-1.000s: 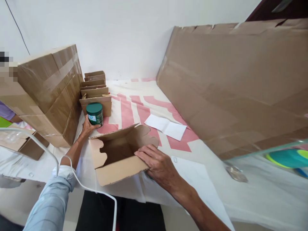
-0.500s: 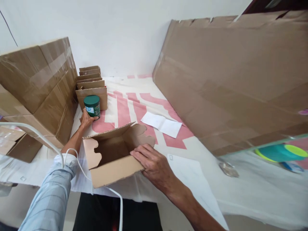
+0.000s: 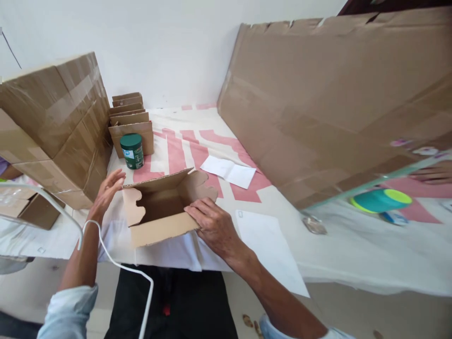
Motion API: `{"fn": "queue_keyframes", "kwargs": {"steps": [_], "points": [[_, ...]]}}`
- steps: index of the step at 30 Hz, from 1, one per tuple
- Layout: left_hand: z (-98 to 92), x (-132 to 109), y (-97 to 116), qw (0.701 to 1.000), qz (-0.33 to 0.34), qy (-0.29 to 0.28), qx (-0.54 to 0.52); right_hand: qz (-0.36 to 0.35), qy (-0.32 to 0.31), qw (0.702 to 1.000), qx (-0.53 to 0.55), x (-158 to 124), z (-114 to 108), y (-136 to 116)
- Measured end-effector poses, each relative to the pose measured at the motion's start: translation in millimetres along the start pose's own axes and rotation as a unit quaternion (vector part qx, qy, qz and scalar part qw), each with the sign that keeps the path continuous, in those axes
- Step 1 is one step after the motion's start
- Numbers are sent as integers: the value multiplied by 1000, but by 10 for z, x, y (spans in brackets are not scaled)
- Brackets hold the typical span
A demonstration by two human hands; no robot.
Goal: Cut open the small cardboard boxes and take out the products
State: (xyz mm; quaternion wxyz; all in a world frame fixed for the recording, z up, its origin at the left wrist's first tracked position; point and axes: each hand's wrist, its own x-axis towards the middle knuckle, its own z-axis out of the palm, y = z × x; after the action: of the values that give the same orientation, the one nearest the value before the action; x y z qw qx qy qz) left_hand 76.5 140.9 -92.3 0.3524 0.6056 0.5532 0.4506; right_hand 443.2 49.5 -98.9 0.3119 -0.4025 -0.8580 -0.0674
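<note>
An open cardboard box (image 3: 162, 233) with scalloped end flaps sits near the table's front edge, its opening facing up. My right hand (image 3: 213, 226) grips the box's right front corner, thumb hidden beneath the fingers. Just left of the box, my left hand (image 3: 108, 190) is in the air with fingers extended, holding nothing. Beyond it stands a green lidded tub (image 3: 132, 151) with a blue and white label, upright on the cloth. Right behind the tub is a row of small cardboard boxes (image 3: 131, 129).
A stack of large taped cartons (image 3: 60, 127) rises at the left, and a big cardboard panel (image 3: 328, 103) leans at the right. White paper sheets (image 3: 268, 249) lie on the cloth. A white cable (image 3: 123, 266) crosses in front. Another person's hand (image 3: 434, 173) shows at far right.
My left hand has let go of the green tub and drawn back toward the box. The tub stays standing in front of the small boxes. My right hand keeps its grip.
</note>
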Motion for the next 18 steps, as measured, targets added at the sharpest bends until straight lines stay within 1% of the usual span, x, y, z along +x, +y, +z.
{"fn": "queue_keyframes", "kwargs": {"steps": [3, 4, 6, 8, 11, 15, 18], "points": [[-166, -567, -17, 992, 24, -56, -109, 12, -1, 1000, -10, 1, 20, -48], [-199, -703, -26, 989, 33, -79, -124, 16, 1, 1000, -13, 9, 30, -69], [-229, -887, -34, 985, 45, -123, -110, 23, 12, 999, -19, 31, 58, -123], [-220, -974, -23, 986, 53, -145, -66, 26, 25, 999, -23, 52, 101, -198], [-178, -1001, 19, 989, 64, -133, -13, 22, 34, 999, -27, 50, 175, -351], [-173, -1036, 86, 992, 75, -103, -17, -3, 45, 999, -10, -48, 244, -562], [-225, -1138, 138, 994, 64, -86, -30, -25, 58, 998, 16, -169, 256, -673]]}}
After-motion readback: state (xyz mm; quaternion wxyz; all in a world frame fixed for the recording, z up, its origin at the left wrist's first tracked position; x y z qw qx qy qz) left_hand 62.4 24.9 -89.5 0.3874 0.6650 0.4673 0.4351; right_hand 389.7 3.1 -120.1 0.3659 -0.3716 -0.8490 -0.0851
